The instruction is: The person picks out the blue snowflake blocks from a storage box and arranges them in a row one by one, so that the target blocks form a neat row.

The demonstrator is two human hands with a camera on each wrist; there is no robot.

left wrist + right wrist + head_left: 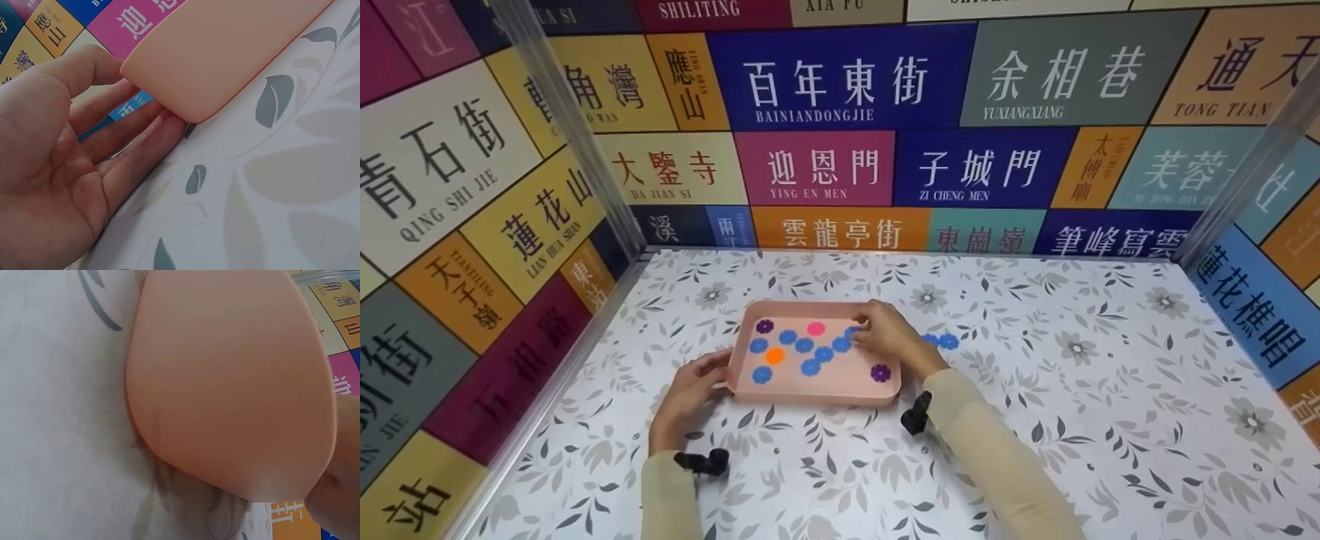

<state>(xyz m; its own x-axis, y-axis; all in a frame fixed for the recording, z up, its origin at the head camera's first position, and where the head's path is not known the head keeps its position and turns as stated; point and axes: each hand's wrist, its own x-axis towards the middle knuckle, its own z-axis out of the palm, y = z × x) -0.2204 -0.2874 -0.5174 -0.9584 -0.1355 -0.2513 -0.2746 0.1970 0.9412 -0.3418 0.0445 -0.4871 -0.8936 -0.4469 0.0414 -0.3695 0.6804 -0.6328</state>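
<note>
A pink tray (814, 396) lies on the table with several small flower-shaped pieces in it: blue pieces (762, 374), purple pieces (880, 373), a pink piece (816, 328) and an orange piece (775, 356). My left hand (690, 390) touches the tray's left side; the left wrist view shows its fingers (143, 138) slightly bent against the tray. Reaching over the right rim, my right hand (892, 330) has its fingertips at a blue flower piece (852, 334), which they appear to pinch. In the right wrist view, the tray's wall (230, 394) hides most of that hand.
More blue flower pieces (949, 341) lie on the table just right of the tray, partly behind my right wrist. The tabletop (1080, 420) has a leaf and flower print. Walls with street-name panels (840, 75) enclose the back and both sides.
</note>
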